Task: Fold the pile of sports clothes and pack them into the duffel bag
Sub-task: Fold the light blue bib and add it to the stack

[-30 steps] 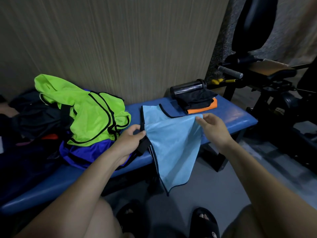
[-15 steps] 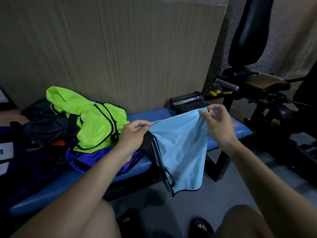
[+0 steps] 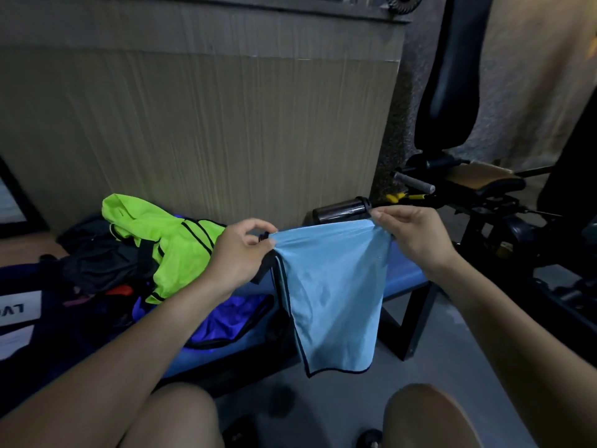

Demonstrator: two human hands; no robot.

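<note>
Head view, frame centre: light-blue mesh sports garment w/ dark trim (image 3: 332, 292), held up, hanging free in front of blue padded bench (image 3: 403, 276). Left hand (image 3: 239, 257) pinches its upper-left corner; right hand (image 3: 413, 234) pinches upper-right corner. Centre-left: neon-green mesh garment (image 3: 168, 240) on purple fabric (image 3: 232, 318). Behind the right hand: dark cylindrical bottle (image 3: 342, 210), lying on its side.

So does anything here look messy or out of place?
Only the unfolded pile: a neon green top lies crumpled over a purple garment on the blue bench. The light blue garment hangs straight from both hands.
</note>
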